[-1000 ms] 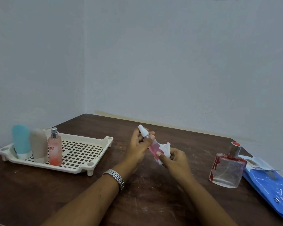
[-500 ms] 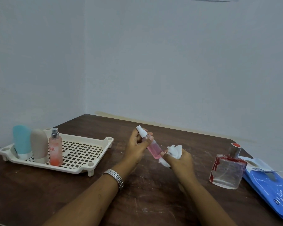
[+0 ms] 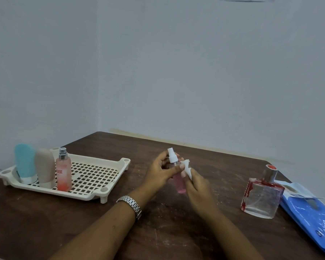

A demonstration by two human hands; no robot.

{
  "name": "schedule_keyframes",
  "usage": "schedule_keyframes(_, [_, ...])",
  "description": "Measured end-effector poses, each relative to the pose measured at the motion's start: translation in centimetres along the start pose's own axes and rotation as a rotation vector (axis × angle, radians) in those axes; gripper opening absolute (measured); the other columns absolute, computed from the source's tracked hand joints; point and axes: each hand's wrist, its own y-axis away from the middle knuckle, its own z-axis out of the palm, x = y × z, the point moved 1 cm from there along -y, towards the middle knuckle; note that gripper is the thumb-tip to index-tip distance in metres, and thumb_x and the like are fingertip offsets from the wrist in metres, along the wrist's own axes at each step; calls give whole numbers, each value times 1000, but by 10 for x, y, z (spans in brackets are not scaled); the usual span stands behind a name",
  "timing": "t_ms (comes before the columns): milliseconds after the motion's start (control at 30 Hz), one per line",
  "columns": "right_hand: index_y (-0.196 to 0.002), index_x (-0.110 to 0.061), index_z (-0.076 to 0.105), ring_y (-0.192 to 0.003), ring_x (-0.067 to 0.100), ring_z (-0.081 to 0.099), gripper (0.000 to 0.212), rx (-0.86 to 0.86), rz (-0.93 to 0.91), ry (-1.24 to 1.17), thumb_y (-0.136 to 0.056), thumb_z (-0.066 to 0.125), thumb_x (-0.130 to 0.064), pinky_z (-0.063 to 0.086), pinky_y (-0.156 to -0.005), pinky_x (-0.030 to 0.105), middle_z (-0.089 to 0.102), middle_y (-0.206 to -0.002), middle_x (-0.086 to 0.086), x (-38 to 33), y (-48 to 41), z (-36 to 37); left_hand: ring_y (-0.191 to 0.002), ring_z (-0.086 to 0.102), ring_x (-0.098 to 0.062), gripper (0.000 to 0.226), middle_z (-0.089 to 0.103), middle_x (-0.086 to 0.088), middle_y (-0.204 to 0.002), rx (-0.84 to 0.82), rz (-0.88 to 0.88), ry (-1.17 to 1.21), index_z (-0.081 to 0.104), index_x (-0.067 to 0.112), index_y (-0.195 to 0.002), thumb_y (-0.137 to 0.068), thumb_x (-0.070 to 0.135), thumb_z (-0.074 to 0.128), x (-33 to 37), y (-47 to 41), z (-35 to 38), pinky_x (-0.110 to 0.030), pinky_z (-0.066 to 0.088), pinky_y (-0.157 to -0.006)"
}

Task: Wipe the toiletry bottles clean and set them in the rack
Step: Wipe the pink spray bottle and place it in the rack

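My left hand [image 3: 160,170] grips a small pink spray bottle [image 3: 179,183] with a white nozzle, held nearly upright above the table's middle. My right hand [image 3: 197,186] pinches a white wipe [image 3: 187,170] against the bottle's right side. The cream slotted rack [image 3: 94,177] lies at the left. In its left end stand a blue tube [image 3: 24,163], a beige tube [image 3: 45,167] and a pink perfume bottle [image 3: 63,171]. A square glass perfume bottle [image 3: 262,197] with red trim stands on the table at the right.
A blue wipes packet [image 3: 313,218] with its flap open lies at the right table edge, just beyond the glass bottle. The brown table [image 3: 167,228] sits in a corner, with walls close behind and to the left.
The spray bottle has turned from tilted to nearly upright. My right hand has brought the wipe back against the bottle's upper side.
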Motion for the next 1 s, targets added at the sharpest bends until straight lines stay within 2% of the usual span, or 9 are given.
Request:
schedule_keyframes(133, [-100, -27, 59, -67, -5, 60, 23, 42, -83, 124, -95, 49, -8, 44, -54, 10, 59, -73, -17, 2, -3, -3, -81, 66, -2, 30, 71, 1, -98, 44, -43, 46, 59, 16, -111, -83, 17, 71, 0, 1, 1, -17, 49, -61])
schedule_keyframes(233, [-101, -12, 69, -65, -4, 57, 20, 95, -94, 218, -89, 57, -2, 41, -54, 7, 62, -75, -14, 9, -7, -4, -84, 67, -11, 33, 71, -5, -97, 91, -67, 56, 60, 15, -111, -81, 22, 73, -3, 0, 1, -23, 52, -64])
schedule_keyframes(367, [-109, -8, 68, -76, -4, 57, 26, 146, -67, 182, -83, 66, -5, 44, -64, 2, 67, -94, -6, 10, -9, -6, -82, 68, -14, 30, 71, -4, -95, 147, -65, 24, 62, 15, -107, -81, 24, 74, -6, -1, 1, -26, 52, -64])
schedule_keyframes(467, [-100, -14, 72, -73, -9, 59, 22, 133, -70, 170, -79, 71, -7, 45, -64, 2, 63, -86, -17, 10, -8, -7, -89, 68, -16, 30, 70, -3, -96, 218, -46, -29, 62, 16, -107, -81, 27, 74, -7, -3, -2, -27, 55, -70])
schedule_keyframes(567, [-91, -19, 74, -79, -9, 60, 15, 49, -104, 171, -77, 75, -15, 47, -63, 6, 65, -80, -21, 10, -6, -4, -90, 66, -11, 28, 69, 3, -96, 290, -22, -90, 62, 17, -108, -83, 25, 72, -2, -4, -9, -18, 53, -67])
schedule_keyframes(700, [-89, -20, 73, -78, -8, 59, 12, -26, -179, 186, -77, 75, -19, 44, -60, 5, 60, -72, -27, 6, -3, 5, -93, 64, -7, 29, 70, 5, -99, 353, 32, -205, 62, 16, -112, -86, 23, 70, 2, -5, -17, -10, 49, -66])
schedule_keyframes(800, [-86, -20, 73, -76, -1, 60, 10, -8, -204, 195, -77, 75, -19, 45, -59, 10, 62, -71, -22, 9, -3, 5, -94, 61, 1, 32, 70, 9, -103, 339, 68, -340, 61, 20, -117, -86, 27, 69, 2, -2, -16, -2, 43, -65])
schedule_keyframes(867, [-85, -21, 72, -74, 5, 60, 10, 18, -196, 185, -76, 75, -22, 46, -57, 14, 65, -71, -16, 13, -3, 3, -95, 60, 3, 36, 69, 12, -107, 322, 69, -388, 60, 23, -121, -86, 29, 68, 3, 2, -14, -2, 43, -67])
schedule_keyframes(1000, [-84, -21, 72, -70, 6, 59, 8, 15, -172, 192, -76, 75, -21, 43, -54, 13, 65, -69, -14, 18, -5, 1, -96, 59, 1, 42, 66, 12, -108, 281, 97, -488, 58, 26, -125, -85, 29, 70, 8, 8, -8, -4, 42, -71])
